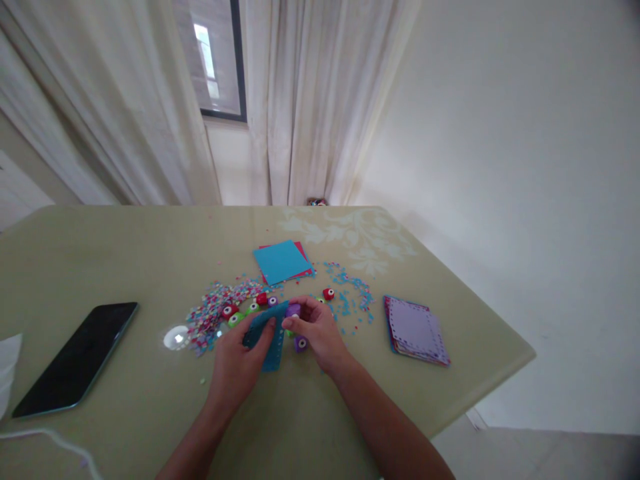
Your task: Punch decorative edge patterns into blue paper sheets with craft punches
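My left hand (239, 361) is closed on a blue paper sheet (273, 351) with small holes along its edge. At the sheet's upper right corner, my right hand (317, 331) pinches a small purple punch (293, 310). Just below the fingers lies another purple punch (301, 344). Red and green punches surround the hands, among them a red one (230, 311) on the left and a red one (329, 293) on the right. Pink and blue confetti (215, 310) is heaped to the left of the punches.
Blue and red sheets (283, 261) lie behind the hands on the table (150, 253). A stack of purple hole-edged sheets (417, 330) is on the right. At the left are a black tablet (77, 357), a white cable (50, 435) and white paper (7, 370).
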Tool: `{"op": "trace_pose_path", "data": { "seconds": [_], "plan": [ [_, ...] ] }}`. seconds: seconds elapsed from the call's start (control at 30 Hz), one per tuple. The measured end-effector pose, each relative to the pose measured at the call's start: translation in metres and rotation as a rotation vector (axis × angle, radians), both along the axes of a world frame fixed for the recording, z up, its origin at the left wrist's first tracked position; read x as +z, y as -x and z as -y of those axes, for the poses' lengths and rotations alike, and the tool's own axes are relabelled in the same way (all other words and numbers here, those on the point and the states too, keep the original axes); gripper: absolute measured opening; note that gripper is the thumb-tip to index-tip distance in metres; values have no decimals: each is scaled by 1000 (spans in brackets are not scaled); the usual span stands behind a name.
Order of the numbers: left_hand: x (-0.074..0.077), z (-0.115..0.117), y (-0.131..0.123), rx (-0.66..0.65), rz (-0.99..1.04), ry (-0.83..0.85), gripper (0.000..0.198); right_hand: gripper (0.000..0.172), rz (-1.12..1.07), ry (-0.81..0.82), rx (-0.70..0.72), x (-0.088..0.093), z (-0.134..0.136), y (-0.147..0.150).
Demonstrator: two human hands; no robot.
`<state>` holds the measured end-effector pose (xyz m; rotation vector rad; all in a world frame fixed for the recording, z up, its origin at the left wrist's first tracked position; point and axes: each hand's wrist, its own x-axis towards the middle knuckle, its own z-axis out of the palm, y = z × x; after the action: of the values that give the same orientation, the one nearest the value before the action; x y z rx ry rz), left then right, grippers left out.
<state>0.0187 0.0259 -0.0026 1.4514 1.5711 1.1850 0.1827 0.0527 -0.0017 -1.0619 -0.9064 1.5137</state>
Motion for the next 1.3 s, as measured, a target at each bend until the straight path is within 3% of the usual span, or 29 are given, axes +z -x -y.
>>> {"op": "trace_pose_path", "data": {
  "seconds": [0.2,0.43,0.63,0.93,1.07,1.3],
  "plan": [
    [-3,0,-1,-61,-18,-22,36,51,-22,11,27,2,0,1],
    [-7,1,0,-75,-6,13,41,41,-58,42,25,4,2,1],
    [-7,0,0,-46,-45,-25,39,42,-22,23,43,5,5,1],
    [3,4,-8,-93,224,89,50,44,-29,-10,24,6,6,3],
    [3,5,-10,-113,237,162,49,46,-23,5,53,4,8,7],
    [2,7,-10,-120,249,144,48,45,10,-15,27,0,9,9]
  ]
}}
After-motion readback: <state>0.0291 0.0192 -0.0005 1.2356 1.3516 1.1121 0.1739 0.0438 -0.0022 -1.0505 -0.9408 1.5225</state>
